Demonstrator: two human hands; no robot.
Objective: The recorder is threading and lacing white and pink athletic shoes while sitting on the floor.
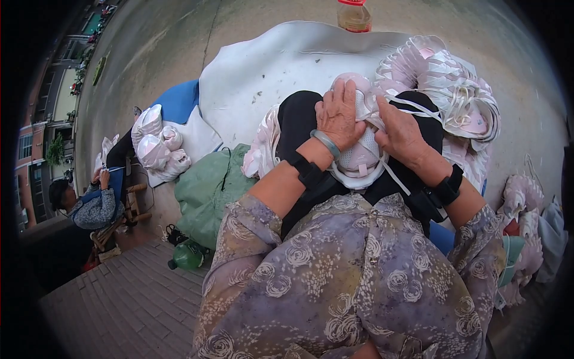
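A pale pink and white shoe upper (360,157) lies across my lap, its toe end away from me and white laces trailing to the right. My left hand (339,116) rests on its left side, palm down with the fingers stretched out. My right hand (403,133) is at its right edge, thumb and fingers apart. White laces (415,107) run out past the right fingers over my dark trousers; whether those fingers touch them I cannot tell. The part of the upper under my hands is hidden.
Nested shoe uppers (445,84) are piled at the right on a white sheet (269,66). More uppers (525,209) stand lower right. Left are a green sack (209,185), a green bottle (188,255) and a seated person (98,206) handling uppers. A jar (354,18) stands beyond the sheet.
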